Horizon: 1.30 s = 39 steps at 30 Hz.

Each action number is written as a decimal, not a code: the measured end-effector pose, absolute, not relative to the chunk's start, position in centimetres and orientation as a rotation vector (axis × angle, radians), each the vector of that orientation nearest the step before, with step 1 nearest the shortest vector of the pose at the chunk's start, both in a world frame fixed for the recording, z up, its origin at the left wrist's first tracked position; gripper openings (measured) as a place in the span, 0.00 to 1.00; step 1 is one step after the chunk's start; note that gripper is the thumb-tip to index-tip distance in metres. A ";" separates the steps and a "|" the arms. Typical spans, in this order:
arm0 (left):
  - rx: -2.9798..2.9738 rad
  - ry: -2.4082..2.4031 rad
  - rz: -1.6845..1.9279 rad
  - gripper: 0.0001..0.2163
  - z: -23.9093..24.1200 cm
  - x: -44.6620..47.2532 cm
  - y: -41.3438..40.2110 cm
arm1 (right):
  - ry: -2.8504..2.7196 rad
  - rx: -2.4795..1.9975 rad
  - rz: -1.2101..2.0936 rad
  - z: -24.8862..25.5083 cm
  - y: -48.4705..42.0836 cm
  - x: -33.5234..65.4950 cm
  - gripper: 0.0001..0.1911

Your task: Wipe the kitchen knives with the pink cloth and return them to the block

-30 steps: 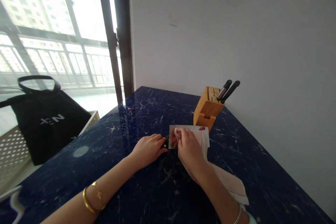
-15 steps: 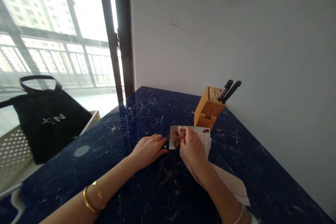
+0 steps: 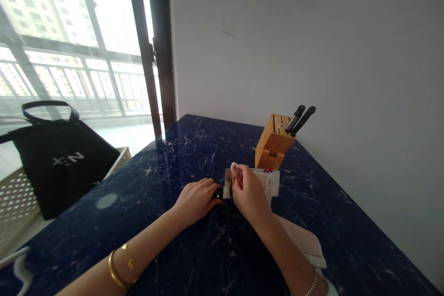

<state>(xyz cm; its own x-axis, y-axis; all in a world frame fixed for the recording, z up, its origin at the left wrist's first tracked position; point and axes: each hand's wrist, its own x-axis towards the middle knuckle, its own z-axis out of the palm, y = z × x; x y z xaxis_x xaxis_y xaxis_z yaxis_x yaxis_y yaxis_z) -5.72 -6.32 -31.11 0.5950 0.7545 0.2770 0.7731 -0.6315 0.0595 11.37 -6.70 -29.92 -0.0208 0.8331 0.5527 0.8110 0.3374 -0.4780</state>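
A cleaver with a wide shiny blade (image 3: 271, 181) and a black handle lies on the dark blue marble table (image 3: 194, 148). My left hand (image 3: 194, 200) is closed over the handle, holding it down. My right hand (image 3: 249, 191) pinches a pale pink cloth (image 3: 302, 239) and presses a fold of it against the blade near the handle. The rest of the cloth trails under my right forearm towards the table's near edge.
A wooden knife block (image 3: 274, 142) with two black-handled knives (image 3: 300, 120) stands just behind the cleaver, near the white wall. A black tote bag (image 3: 58, 157) sits on a perforated white rack left of the table, by the window.
My right hand has slid the cloth a little to the left along the blade, towards the handle. The left hand has stayed on the handle.
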 end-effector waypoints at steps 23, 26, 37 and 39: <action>-2.715 -1.416 -0.374 0.12 -31.0 -5.5 -6.4 | -1.950 -1.494 0.037 -30.5 -7.2 10.1 0.13; -2.724 -1.402 -0.392 0.11 -30.9 -5.5 -6.5 | -2.037 -1.412 0.031 -30.8 -7.7 9.1 0.14; -2.721 -1.402 -0.434 0.11 -31.0 -5.4 -6.5 | -1.743 -1.457 0.076 -29.9 -6.7 11.3 0.14; -2.719 -1.407 -0.438 0.11 -31.0 -5.4 -6.5 | -1.753 -1.458 0.049 -30.0 -6.7 11.0 0.15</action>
<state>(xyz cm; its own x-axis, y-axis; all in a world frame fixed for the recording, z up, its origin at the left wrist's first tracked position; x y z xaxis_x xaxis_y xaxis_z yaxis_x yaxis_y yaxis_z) -5.43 -6.52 -31.03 0.5461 0.7925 0.2714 0.8064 -0.5851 0.0859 10.99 -6.72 -30.01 0.0237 0.8278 0.5605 0.7952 0.3242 -0.5124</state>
